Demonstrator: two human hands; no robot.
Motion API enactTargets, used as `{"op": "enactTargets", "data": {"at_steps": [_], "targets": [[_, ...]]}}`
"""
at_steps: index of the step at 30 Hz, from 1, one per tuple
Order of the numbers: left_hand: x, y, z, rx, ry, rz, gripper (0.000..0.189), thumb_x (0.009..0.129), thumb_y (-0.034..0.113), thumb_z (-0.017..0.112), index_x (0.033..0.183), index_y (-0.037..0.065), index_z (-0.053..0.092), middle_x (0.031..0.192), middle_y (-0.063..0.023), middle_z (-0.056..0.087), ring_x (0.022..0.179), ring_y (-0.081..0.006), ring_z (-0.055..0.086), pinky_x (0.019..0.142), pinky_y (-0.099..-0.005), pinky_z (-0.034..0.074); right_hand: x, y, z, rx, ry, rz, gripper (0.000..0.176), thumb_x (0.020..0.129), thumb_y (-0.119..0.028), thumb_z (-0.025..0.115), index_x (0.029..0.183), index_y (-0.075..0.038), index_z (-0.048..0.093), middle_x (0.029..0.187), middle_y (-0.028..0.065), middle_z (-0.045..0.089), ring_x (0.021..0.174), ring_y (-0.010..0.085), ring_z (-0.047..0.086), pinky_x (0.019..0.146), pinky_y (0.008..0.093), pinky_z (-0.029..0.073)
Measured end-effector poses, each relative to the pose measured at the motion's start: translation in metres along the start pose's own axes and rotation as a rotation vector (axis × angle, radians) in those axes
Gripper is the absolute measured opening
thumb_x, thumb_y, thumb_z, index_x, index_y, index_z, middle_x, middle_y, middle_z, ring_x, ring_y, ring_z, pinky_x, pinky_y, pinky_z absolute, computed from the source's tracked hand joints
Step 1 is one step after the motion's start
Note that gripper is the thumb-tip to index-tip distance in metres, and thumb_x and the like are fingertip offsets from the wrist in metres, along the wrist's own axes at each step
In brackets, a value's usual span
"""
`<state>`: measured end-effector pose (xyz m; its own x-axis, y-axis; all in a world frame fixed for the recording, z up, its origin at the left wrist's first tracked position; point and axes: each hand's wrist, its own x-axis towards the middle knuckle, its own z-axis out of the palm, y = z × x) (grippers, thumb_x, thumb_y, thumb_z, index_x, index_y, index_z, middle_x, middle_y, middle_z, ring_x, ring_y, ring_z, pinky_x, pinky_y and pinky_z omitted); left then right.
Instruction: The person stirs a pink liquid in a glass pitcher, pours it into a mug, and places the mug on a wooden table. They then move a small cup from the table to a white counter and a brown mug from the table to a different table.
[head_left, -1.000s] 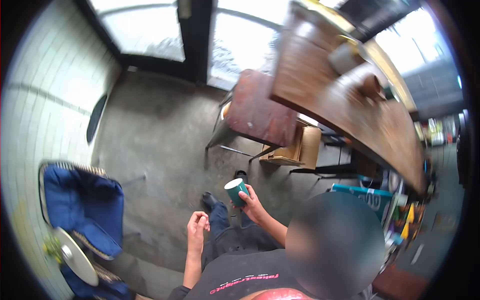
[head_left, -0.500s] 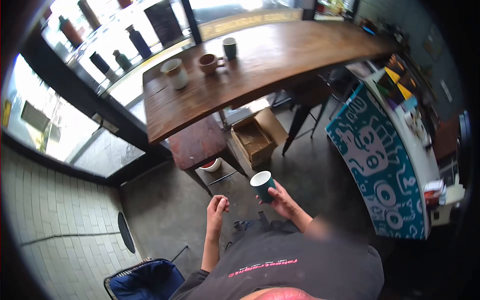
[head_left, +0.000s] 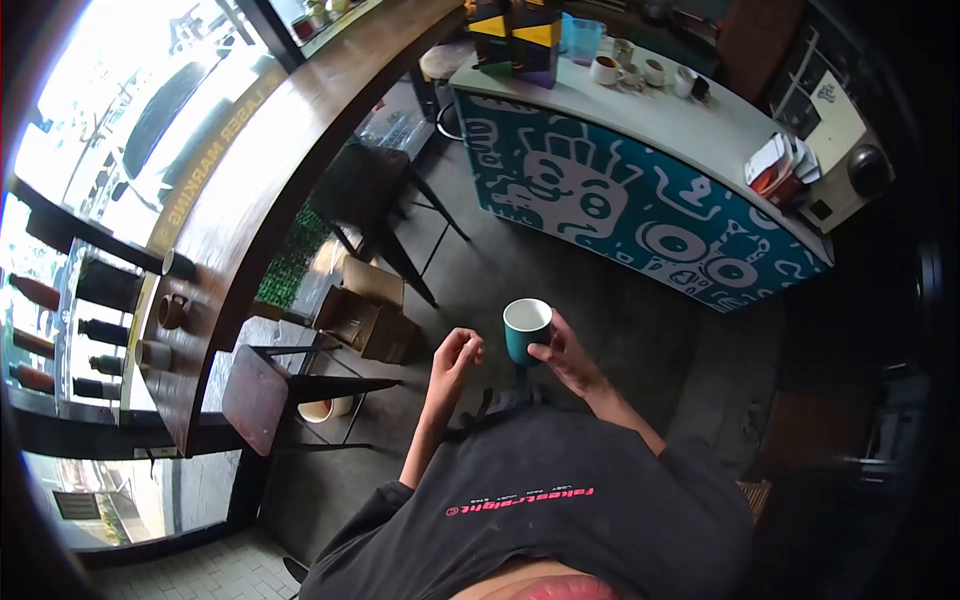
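A teal cup (head_left: pixel 527 335) with a white inside is held upright in front of my body, and its inside looks empty. My right hand (head_left: pixel 568 358) wraps it from the right side, thumb across the front. To the left of the cup, and apart from it, my left hand (head_left: pixel 457 358) hangs in the air with its fingers curled in. I see nothing between those fingers.
A long wooden table (head_left: pixel 300 115) runs along the window, bearing a brown mug (head_left: pixel 172 311) and two other cups. Ahead stands a counter (head_left: pixel 700 130) with cups and boxes. Stools (head_left: pixel 255 395) and a cardboard box (head_left: pixel 365 325) are on the floor.
My view has swung to the right, so the counter is now ahead and the wooden table lies at the left. The teal cup stays in my right hand; my left hand remains curled.
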<state>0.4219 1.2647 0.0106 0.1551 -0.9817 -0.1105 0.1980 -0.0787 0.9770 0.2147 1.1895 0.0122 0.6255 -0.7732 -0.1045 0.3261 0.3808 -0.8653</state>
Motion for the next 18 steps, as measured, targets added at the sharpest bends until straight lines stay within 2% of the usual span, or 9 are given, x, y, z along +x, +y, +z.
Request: {"op": "enactTargets", "data": {"at_steps": [4,8,12,18], "targets": [[0.047,0.011,0.044,0.002,-0.098,0.007,0.019,0.101,0.021,0.056,0.097,0.003,0.057,0.083,0.0011,0.056,0.076,-0.0057,0.052,0.072,-0.0218,0.043,-0.010,-0.039,-0.056,-0.006,0.173,-0.083,0.064,0.080,-0.027,0.079,0.131,-0.005,0.048,0.122,0.0036,0.054,0.119,0.0148,0.049,0.103,0.0317,0.038],[0.090,0.001,0.048,0.024,-0.089,-0.073,0.018,0.101,0.021,0.055,0.097,0.003,0.057,0.082,0.0013,0.056,0.075,-0.0055,0.052,0.071,-0.0213,0.043,0.006,-0.049,-0.102,0.000,0.337,-0.186,0.066,0.079,-0.027,0.080,0.133,-0.005,0.049,0.123,0.0035,0.054,0.118,0.0147,0.050,0.103,0.0325,0.039],[0.149,-0.003,0.045,0.079,-0.122,-0.091,0.016,0.101,0.020,0.055,0.097,0.004,0.057,0.082,0.0017,0.055,0.076,-0.0051,0.052,0.073,-0.0207,0.042,0.046,-0.063,-0.134,0.008,0.431,-0.227,0.068,0.078,-0.027,0.080,0.134,-0.005,0.048,0.125,0.0041,0.054,0.119,0.0157,0.050,0.104,0.0329,0.039],[0.272,0.009,0.051,0.047,-0.225,-0.111,0.017,0.101,0.020,0.054,0.096,0.004,0.056,0.085,0.0012,0.055,0.078,-0.0061,0.051,0.075,-0.0211,0.041,0.123,-0.114,-0.160,-0.148,0.539,-0.308,0.063,0.078,-0.025,0.081,0.127,-0.006,0.047,0.116,0.0030,0.052,0.109,0.0124,0.050,0.096,0.0310,0.041]]}}
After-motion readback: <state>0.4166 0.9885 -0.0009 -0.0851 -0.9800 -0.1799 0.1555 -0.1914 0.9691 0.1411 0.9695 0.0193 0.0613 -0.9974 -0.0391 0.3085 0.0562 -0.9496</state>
